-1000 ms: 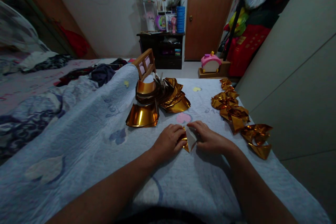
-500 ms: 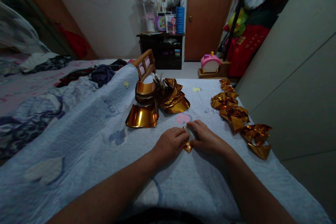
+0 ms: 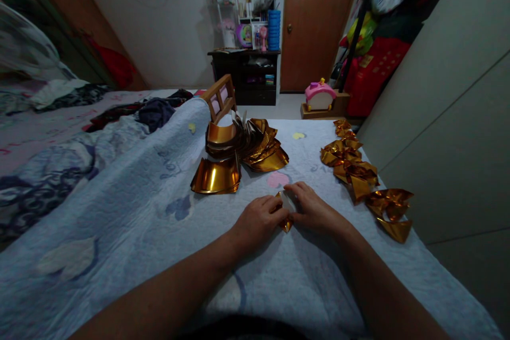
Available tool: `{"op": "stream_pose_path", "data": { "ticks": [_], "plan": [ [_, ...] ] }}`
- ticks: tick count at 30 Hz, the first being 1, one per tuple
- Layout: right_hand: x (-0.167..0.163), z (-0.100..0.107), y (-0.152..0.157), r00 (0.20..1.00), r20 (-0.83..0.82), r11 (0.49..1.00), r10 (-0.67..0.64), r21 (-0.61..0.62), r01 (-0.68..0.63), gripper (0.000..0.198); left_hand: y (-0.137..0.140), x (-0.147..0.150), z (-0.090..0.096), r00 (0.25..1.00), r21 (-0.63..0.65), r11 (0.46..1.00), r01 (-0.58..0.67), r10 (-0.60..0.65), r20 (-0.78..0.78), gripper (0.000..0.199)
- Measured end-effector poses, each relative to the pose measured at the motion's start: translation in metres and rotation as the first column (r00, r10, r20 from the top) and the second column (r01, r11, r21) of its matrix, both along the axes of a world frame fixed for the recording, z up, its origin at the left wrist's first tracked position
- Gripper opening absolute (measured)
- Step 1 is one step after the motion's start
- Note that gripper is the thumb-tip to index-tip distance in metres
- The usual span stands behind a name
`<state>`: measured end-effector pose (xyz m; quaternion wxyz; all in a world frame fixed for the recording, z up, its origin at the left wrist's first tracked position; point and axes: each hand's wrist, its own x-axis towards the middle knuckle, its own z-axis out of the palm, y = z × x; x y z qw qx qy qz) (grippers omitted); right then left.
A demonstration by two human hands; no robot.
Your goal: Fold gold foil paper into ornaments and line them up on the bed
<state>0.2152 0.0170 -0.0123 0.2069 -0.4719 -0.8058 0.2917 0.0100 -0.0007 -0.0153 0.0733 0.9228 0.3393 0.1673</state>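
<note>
Between my two hands lies a small piece of gold foil paper [image 3: 286,224], partly folded, with its pale inner side showing. My left hand [image 3: 261,218] grips its left side, fingers bent over it. From the right, my right hand [image 3: 313,208] pinches it with thumb and fingers. My fingers hide much of the sheet. Beyond them, stacks of curved gold foil sheets [image 3: 217,176] rest on the bedspread. Folded gold foil pieces [image 3: 356,175] lie in a row on the right.
A pale blue bedspread [image 3: 191,255] covers the surface. At its far side stands a small wooden frame [image 3: 221,96]. Rumpled clothes [image 3: 157,112] lie on the left, and a pale cabinet [image 3: 458,117] borders the right edge. A pink toy [image 3: 320,96] stands beyond.
My left fingers have shifted slightly over the foil paper, and a little more of its pale side shows. My right hand has hardly moved.
</note>
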Motion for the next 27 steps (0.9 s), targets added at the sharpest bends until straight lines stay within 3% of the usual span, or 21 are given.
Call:
{"op": "stream_pose_path", "data": {
  "ticks": [4,10,18,22,27],
  "plan": [
    [0.001,-0.004,0.001,1.0,0.002,1.0,-0.014,0.016,0.014,0.066,-0.001,-0.001,-0.001,1.0,0.018,1.0,0.008,-0.008,0.017,0.016],
    [0.001,-0.009,0.002,1.0,0.006,0.999,-0.022,0.047,0.021,0.064,-0.001,-0.003,-0.008,0.997,0.142,0.989,0.035,-0.045,0.069,0.019],
    [0.002,-0.004,0.001,0.999,-0.033,0.999,-0.029,0.031,0.03,0.064,0.001,-0.003,-0.008,0.997,0.128,0.991,0.039,-0.048,0.064,0.015],
    [-0.003,-0.004,0.005,0.983,-0.062,0.985,-0.172,0.009,0.173,0.054,0.001,-0.002,-0.009,0.994,0.095,0.995,0.029,-0.039,0.102,0.009],
    [-0.013,-0.004,0.009,0.941,0.0,0.941,-0.337,0.032,0.337,0.027,0.001,-0.001,-0.004,0.991,0.021,0.999,0.037,-0.04,0.125,0.011]
  ]
}}
